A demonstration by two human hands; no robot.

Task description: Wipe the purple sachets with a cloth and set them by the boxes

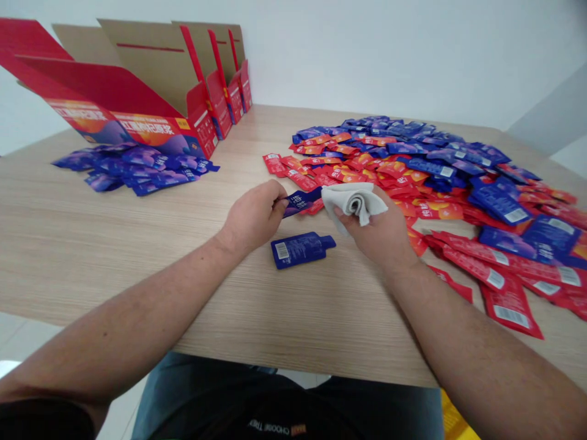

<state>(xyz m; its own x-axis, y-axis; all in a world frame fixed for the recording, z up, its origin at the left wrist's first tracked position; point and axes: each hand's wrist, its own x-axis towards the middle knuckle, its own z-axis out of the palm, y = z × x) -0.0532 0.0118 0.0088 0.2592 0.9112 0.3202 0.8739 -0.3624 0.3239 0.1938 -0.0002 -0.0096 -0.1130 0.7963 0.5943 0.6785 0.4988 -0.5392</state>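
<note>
Between my hands a blue sachet [300,203] is stretched out above the table. My left hand [257,214] pinches one end of it between thumb and fingers. My right hand [378,226] is closed on a folded grey-white cloth [353,200], which meets the sachet's narrow spout end. Whether the cloth wraps around that end, I cannot tell. Just below, a second blue sachet [302,249] lies flat on the table, its barcode label facing up and its spout pointing right.
Open red cardboard boxes [202,125] stand in a row at the back left. Before them lies a pile of blue sachets [142,168]. A large heap of red sachets [389,174] and blue sachets [458,159] spreads over the right side of the wooden table [257,311].
</note>
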